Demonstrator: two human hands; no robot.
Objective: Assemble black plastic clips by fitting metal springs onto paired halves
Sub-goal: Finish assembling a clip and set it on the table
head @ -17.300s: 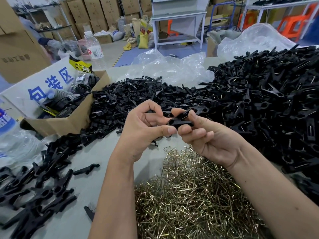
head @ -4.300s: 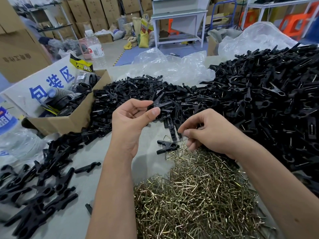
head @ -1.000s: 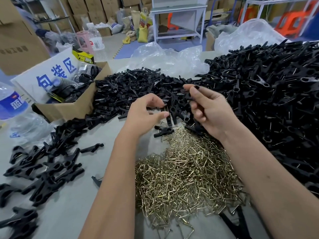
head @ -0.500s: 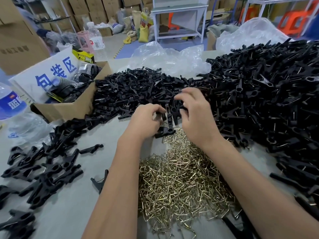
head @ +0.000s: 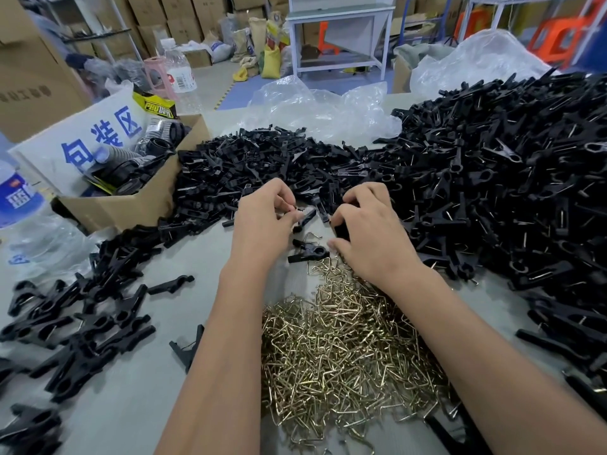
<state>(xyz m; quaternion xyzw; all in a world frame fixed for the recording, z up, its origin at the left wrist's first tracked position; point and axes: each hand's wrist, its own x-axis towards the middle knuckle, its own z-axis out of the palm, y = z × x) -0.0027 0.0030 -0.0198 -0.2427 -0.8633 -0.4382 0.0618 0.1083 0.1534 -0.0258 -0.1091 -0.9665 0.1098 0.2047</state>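
Left hand [head: 262, 218] pinching one clip half [head: 305, 218], right hand [head: 368, 231] curled over another; finished clips [head: 82, 316] few, loose-halves heap [head: 492, 178] huge.

we see an evenly lit, fairly bright scene under soft, diffuse overhead light with a cool cast. shadows are faint: only pale, blurry ones lie on the grey table [head: 138, 399] beneath the forearms and beside the black pieces. small glints sparkle across the pile of metal springs [head: 345, 349], and the clear plastic sheeting [head: 315, 106] shows white glare. the black clip halves [head: 492, 178] read as dark masses with little surface detail, picked out by thin highlights. the wide lens bends the edges: the stacked boxes [head: 29, 70] at the left lean and curve. the centre is reasonably sharp, while the far background and frame corners turn soft and slightly smeared.
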